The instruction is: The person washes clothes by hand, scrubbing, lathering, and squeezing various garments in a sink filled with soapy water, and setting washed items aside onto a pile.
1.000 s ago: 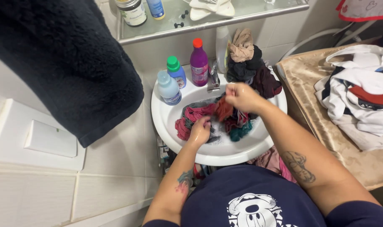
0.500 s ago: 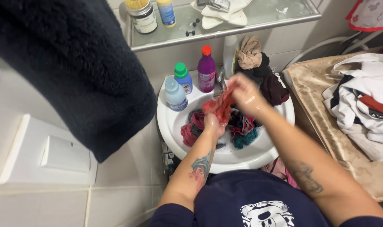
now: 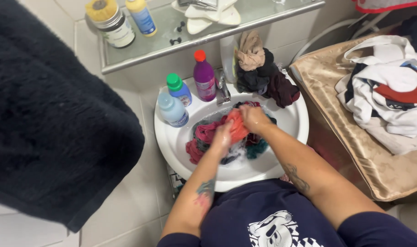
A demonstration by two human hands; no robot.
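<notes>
Scrubbing posture observed: both hands are low in the white sink (image 3: 290, 123), bunched around a red-orange garment (image 3: 236, 128) at the centre of the basin. Left hand (image 3: 222, 136) has its grip closed on the near side of the cloth; right hand (image 3: 253, 119) has its grip pinching the far side, fingers curled over the fabric. Compared with half a second ago, when the cloth was lifted and stretched up toward the tap (image 3: 222, 87) between the hands, it has been brought back down and pressed together just above the suds, and the hands now touch or nearly touch through the fabric. Judgement: the garment has gone from being held out to being rubbed against itself, so this piece looks to be mid-wash rather than finished. Under and around it lie other wet clothes in pink, dark and teal (image 3: 256, 147), with foam showing at the near edge. On the sink rim at the left stand a pale blue bottle (image 3: 172, 110), a blue bottle with a green cap (image 3: 178, 89) and a purple bottle with a red cap (image 3: 204, 77). A pile of dark and beige clothes (image 3: 259, 71) sits on the rim right of the tap. A dark towel (image 3: 53, 123) hangs at left; white and red laundry (image 3: 387, 91) lies on a gold-covered surface at right.
</notes>
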